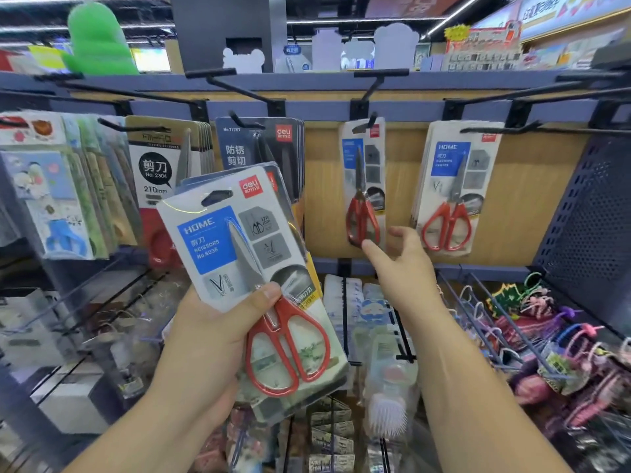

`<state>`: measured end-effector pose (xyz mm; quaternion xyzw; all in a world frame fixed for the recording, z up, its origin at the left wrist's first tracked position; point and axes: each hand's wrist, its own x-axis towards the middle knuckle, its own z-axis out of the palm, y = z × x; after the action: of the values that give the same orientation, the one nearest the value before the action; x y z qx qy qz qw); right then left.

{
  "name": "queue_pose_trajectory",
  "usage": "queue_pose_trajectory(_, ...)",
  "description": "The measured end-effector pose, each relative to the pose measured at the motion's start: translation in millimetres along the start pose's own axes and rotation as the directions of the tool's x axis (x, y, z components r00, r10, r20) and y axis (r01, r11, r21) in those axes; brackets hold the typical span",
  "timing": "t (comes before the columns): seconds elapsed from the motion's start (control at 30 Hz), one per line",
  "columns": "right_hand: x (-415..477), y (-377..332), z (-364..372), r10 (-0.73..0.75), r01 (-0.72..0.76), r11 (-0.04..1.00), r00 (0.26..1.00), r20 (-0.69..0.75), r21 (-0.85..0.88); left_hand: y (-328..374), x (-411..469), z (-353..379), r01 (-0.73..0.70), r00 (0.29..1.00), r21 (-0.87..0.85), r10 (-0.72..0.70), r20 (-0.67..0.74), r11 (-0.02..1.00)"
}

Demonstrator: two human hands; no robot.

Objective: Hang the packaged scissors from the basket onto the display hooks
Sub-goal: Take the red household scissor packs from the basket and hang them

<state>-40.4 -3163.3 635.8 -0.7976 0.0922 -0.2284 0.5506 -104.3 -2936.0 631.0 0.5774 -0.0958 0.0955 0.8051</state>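
Head view. Gripping a stack of packaged scissors (235, 244) in the left hand (211, 336): thumb pressed flat on the front of the top pack just above the red handles, other fingers curled behind. Held tilted, top edge leaning left, before the left part of the wooden back panel (324, 199) and overlapping the dark scissor packs (263, 145) hanging behind. Further left along the blue rail (307, 109), tan-carded packs (160, 158) marked 210 mm.

Reaching up with the right hand (406, 268), holding nothing, fingers loose and slightly spread, index finger stretched to the bottom edge of a single hanging pack (363, 179); impossible to tell whether touching. Hung from a black hook (367, 126) near the middle of the rail, turned partly edge-on.

Toward the right end of the rail, several matching red-handled packs (454, 189) on a second hook (495, 130), apart from both hands. Along the top edge of the rack, bare hooks (239, 90) jutting forward. Below the panel's bottom edge at the right, coloured corded trinkets (546, 336) on wire racks.
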Motion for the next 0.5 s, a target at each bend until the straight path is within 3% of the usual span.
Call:
queue_pose_trajectory(0.1,-40.8,-7.7,-5.7,-0.052,0.047,0.991,0.998,0.034,0.129,-1.7,-2.2,6.5,0.016,1.0,-0.015,-0.016,0.024,1.0)
queue_pose_trajectory(0.2,-89.6,-15.6,-5.3,-0.122,0.06,0.967,0.963,0.24,0.248,-5.1,-5.7,13.7,0.029,0.999,-0.042,-0.027,0.042,0.999)
queue_pose_trajectory(0.27,-113.3,-14.9,-3.0,-0.164,0.102,0.973,0.934,0.316,0.205,-7.6,-7.9,19.0,0.036,0.998,-0.052,-0.033,0.046,0.998)
queue_pose_trajectory(0.33,-123.6,-7.8,-1.0,-0.18,0.146,0.98,0.939,0.292,0.134,-10.0,-10.7,24.4,0.064,0.997,-0.066,-0.06,0.049,0.996)
queue_pose_trajectory(0.5,-129.9,9.0,-1.4,-0.154,0.125,0.981,0.965,0.211,0.146,-12.8,-18.9,34.1,0.13,0.991,-0.093,-0.126,0.043,0.987)
